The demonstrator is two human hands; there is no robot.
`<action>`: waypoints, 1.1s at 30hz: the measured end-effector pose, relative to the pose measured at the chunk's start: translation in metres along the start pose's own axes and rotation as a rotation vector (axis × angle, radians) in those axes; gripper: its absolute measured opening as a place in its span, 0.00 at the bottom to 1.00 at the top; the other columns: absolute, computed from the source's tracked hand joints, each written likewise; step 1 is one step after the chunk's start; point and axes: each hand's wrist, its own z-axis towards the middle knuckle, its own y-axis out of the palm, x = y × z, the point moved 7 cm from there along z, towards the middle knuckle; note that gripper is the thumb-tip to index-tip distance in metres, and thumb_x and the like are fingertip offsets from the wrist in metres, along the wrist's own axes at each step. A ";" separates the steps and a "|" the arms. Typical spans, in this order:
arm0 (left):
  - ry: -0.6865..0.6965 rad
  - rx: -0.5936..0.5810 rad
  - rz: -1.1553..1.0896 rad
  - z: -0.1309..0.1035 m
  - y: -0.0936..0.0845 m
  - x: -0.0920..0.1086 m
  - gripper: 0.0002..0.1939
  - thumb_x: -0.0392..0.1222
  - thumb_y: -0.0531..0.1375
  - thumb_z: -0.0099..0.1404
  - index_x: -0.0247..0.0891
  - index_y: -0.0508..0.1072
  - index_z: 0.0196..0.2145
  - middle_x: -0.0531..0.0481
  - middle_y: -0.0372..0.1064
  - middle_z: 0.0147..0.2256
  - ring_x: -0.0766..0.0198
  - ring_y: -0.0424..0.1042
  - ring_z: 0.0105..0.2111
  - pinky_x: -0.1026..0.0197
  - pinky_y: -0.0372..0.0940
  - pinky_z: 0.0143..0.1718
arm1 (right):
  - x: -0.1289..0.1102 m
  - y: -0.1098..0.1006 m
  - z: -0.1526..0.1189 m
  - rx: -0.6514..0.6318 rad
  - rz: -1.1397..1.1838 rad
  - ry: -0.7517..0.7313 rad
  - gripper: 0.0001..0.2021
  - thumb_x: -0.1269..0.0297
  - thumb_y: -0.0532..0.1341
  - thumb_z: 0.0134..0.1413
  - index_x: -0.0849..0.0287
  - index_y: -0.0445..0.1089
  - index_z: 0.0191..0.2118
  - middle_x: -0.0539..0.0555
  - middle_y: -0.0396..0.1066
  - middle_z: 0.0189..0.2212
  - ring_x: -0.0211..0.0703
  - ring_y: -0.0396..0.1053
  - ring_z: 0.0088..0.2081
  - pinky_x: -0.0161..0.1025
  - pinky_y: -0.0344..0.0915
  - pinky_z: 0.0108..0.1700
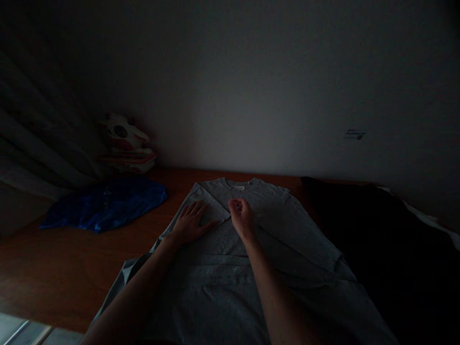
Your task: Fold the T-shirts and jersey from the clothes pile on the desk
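A grey shirt (223, 273) lies spread over the wooden surface, its collar and neck label toward the wall. The sleeve on the left is folded inward across the chest. My left hand (192, 223) rests flat on that folded part, fingers spread. Near the middle of the chest, my right hand (241, 215) is closed in a pinch on the tip of the folded sleeve. Wrinkles run across the shirt's lower half, and my forearms cover parts of it. The picture is dim.
A blue plastic bag (108, 201) lies at the left on the wooden surface (53, 263). Behind it a white and red plush toy (125, 136) sits by the curtain (32, 124). Dark cloth (373, 244) covers the right side. A wall (244, 96) stands behind.
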 end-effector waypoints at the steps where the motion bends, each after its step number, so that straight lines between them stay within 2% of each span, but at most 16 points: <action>1: 0.005 0.009 -0.004 0.000 -0.001 0.000 0.46 0.73 0.49 0.66 0.37 0.59 0.69 0.38 0.50 0.70 0.41 0.51 0.70 0.40 0.49 0.68 | -0.005 -0.010 0.009 0.040 0.124 0.026 0.17 0.48 0.59 0.57 0.58 0.70 0.37 0.55 0.75 0.33 0.45 0.72 0.35 0.41 0.66 0.40; 3: 0.016 0.031 -0.012 -0.001 -0.003 0.001 0.45 0.73 0.49 0.66 0.38 0.60 0.68 0.38 0.52 0.70 0.41 0.52 0.69 0.40 0.50 0.68 | -0.020 -0.030 0.027 0.064 0.283 0.030 0.19 0.43 0.58 0.55 0.57 0.69 0.35 0.53 0.74 0.30 0.44 0.71 0.34 0.40 0.66 0.38; 5: 0.020 0.040 -0.020 -0.001 -0.004 0.001 0.44 0.72 0.49 0.67 0.38 0.61 0.68 0.38 0.52 0.70 0.42 0.52 0.69 0.40 0.49 0.68 | -0.039 -0.040 0.043 -0.081 0.302 0.002 0.21 0.41 0.60 0.53 0.56 0.69 0.32 0.51 0.72 0.27 0.43 0.70 0.31 0.39 0.66 0.36; 7: 0.013 0.026 -0.026 -0.002 -0.003 0.000 0.44 0.72 0.49 0.67 0.38 0.60 0.68 0.38 0.51 0.70 0.42 0.52 0.69 0.41 0.48 0.68 | -0.056 -0.046 0.050 -0.264 0.216 -0.079 0.21 0.41 0.61 0.53 0.57 0.71 0.33 0.51 0.74 0.29 0.43 0.71 0.33 0.39 0.66 0.37; 8: 0.006 0.011 -0.026 -0.002 -0.002 0.000 0.45 0.73 0.49 0.66 0.38 0.59 0.69 0.38 0.50 0.70 0.42 0.51 0.69 0.40 0.48 0.69 | -0.060 -0.050 0.051 -0.312 0.142 -0.131 0.20 0.42 0.61 0.54 0.56 0.72 0.35 0.52 0.75 0.31 0.44 0.72 0.34 0.40 0.67 0.39; 10: -0.009 -0.021 -0.023 -0.001 0.001 -0.001 0.45 0.73 0.47 0.67 0.39 0.57 0.70 0.39 0.48 0.71 0.43 0.49 0.70 0.40 0.45 0.69 | -0.059 -0.061 0.049 -0.319 -0.044 -0.244 0.19 0.44 0.59 0.58 0.56 0.73 0.37 0.55 0.77 0.34 0.46 0.74 0.38 0.43 0.69 0.43; 12: -0.010 -0.047 -0.016 -0.001 0.003 -0.001 0.46 0.73 0.46 0.67 0.39 0.55 0.71 0.39 0.46 0.72 0.44 0.46 0.71 0.41 0.43 0.70 | -0.045 -0.073 0.041 -0.291 -0.246 -0.351 0.18 0.46 0.58 0.60 0.55 0.73 0.39 0.57 0.78 0.38 0.49 0.75 0.42 0.47 0.69 0.49; 14: -0.008 -0.058 -0.010 -0.001 0.003 0.000 0.47 0.74 0.46 0.67 0.39 0.54 0.71 0.39 0.44 0.72 0.44 0.44 0.72 0.41 0.41 0.70 | -0.023 -0.082 0.029 -0.329 -0.437 -0.444 0.18 0.47 0.57 0.62 0.55 0.73 0.43 0.60 0.78 0.42 0.54 0.74 0.48 0.52 0.67 0.55; 16: -0.010 -0.065 -0.007 -0.001 0.002 0.001 0.46 0.74 0.45 0.67 0.39 0.54 0.71 0.38 0.43 0.72 0.44 0.44 0.72 0.40 0.41 0.70 | 0.004 -0.095 0.018 -0.359 -0.579 -0.469 0.20 0.46 0.55 0.64 0.55 0.73 0.49 0.62 0.76 0.49 0.56 0.72 0.54 0.54 0.65 0.58; 19: -0.021 -0.065 0.002 -0.001 -0.001 0.003 0.43 0.70 0.42 0.70 0.38 0.56 0.70 0.38 0.45 0.72 0.45 0.45 0.71 0.41 0.43 0.70 | 0.041 -0.111 0.007 -0.392 -0.782 -0.403 0.29 0.42 0.52 0.64 0.58 0.69 0.59 0.65 0.67 0.61 0.59 0.63 0.64 0.56 0.60 0.64; 22: -0.025 -0.060 0.013 -0.001 -0.003 0.004 0.43 0.70 0.42 0.71 0.37 0.56 0.70 0.38 0.44 0.72 0.45 0.45 0.71 0.41 0.43 0.70 | 0.067 -0.119 -0.001 -0.399 -0.958 -0.269 0.36 0.38 0.49 0.64 0.60 0.62 0.66 0.67 0.57 0.68 0.64 0.51 0.70 0.63 0.51 0.67; 25: -0.018 -0.056 0.019 0.000 -0.002 0.003 0.44 0.71 0.44 0.69 0.37 0.55 0.70 0.39 0.45 0.72 0.44 0.46 0.71 0.41 0.45 0.69 | 0.079 -0.119 -0.006 -0.394 -1.053 -0.140 0.40 0.34 0.47 0.63 0.58 0.55 0.71 0.66 0.50 0.71 0.66 0.44 0.72 0.69 0.43 0.68; 28: -0.005 -0.037 0.031 0.001 0.001 0.000 0.43 0.70 0.44 0.69 0.38 0.56 0.70 0.40 0.46 0.72 0.44 0.47 0.71 0.41 0.46 0.69 | 0.081 -0.116 -0.008 -0.417 -1.064 -0.082 0.43 0.31 0.47 0.61 0.57 0.52 0.72 0.65 0.46 0.73 0.66 0.41 0.72 0.68 0.39 0.68; 31: 0.001 0.010 0.023 0.003 0.002 -0.004 0.41 0.69 0.47 0.69 0.39 0.59 0.69 0.41 0.50 0.71 0.44 0.50 0.70 0.41 0.47 0.69 | 0.081 -0.116 -0.006 -0.382 -1.029 -0.077 0.44 0.31 0.49 0.59 0.58 0.53 0.71 0.66 0.47 0.72 0.66 0.43 0.72 0.69 0.38 0.68; 33: 0.006 0.055 -0.005 0.006 -0.001 -0.003 0.37 0.66 0.48 0.70 0.38 0.64 0.66 0.39 0.55 0.69 0.44 0.56 0.68 0.41 0.52 0.67 | 0.077 -0.118 -0.005 -0.313 -0.965 -0.118 0.42 0.33 0.51 0.60 0.59 0.57 0.69 0.67 0.52 0.70 0.65 0.48 0.71 0.67 0.42 0.68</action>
